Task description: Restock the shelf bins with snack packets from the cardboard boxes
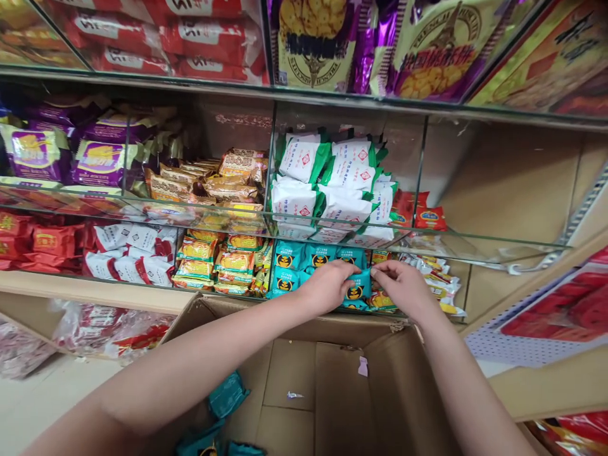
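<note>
L grip + R grip bare, w/ bare, tapered forearms.

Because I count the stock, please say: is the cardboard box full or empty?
Neither, where visible: the cardboard box holds a few teal packets, and much of its bottom shows.

— What furnishes this place?
— Tiered display shelving, with upright glass dividers, a tan back panel and a pale wooden ledge.
— And on the right?
— A slotted metal strip, and lower down a pale perforated panel.
— Underfoot?
— A light-coloured floor, brightly lit, shows at lower left.
</note>
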`<state>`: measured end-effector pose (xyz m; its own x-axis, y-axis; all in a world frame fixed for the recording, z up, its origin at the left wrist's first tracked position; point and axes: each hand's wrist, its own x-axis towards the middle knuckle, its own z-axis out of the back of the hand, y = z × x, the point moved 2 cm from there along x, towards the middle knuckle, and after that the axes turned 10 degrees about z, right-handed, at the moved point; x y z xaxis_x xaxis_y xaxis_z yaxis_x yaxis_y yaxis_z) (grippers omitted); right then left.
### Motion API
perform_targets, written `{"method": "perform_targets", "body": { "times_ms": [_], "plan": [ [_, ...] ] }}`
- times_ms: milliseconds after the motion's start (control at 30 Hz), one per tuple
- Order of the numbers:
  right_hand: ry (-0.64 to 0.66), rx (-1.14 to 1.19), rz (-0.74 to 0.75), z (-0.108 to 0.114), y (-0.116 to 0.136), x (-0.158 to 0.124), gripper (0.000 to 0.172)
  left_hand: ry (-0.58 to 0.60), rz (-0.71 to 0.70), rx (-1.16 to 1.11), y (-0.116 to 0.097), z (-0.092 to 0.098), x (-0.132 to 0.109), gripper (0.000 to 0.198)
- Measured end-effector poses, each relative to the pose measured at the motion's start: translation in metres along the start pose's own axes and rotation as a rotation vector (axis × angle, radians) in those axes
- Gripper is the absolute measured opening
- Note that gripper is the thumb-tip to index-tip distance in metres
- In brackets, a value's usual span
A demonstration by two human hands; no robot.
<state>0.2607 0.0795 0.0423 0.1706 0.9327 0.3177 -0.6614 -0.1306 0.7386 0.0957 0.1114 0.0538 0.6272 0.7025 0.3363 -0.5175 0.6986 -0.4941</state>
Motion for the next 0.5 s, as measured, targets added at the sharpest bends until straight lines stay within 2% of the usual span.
{"method": "perform_targets", "body": {
  "times_ms": [133, 233, 333, 500],
  "plan": [
    [0.022, -0.02, 0.013, 0.0, -0.005, 0.0, 0.013, -0.013, -0.099, 0.09, 0.001, -0.007, 0.005, 0.025],
    [0.016, -0.065, 0.051, 0.001, -0.001, -0.003, 0.022, -0.01, -0.14, 0.17, 0.002, -0.009, 0.006, 0.024],
    [0.078, -0.169, 0.017, 0.0, 0.005, -0.005, 0.032, 0.006, -0.206, 0.255, 0.007, -0.009, 0.003, 0.025],
    [0.137, -0.257, -0.031, -0.006, 0.016, -0.005, 0.029, -0.003, -0.33, 0.358, 0.022, 0.002, -0.012, 0.055]
  ]
}}
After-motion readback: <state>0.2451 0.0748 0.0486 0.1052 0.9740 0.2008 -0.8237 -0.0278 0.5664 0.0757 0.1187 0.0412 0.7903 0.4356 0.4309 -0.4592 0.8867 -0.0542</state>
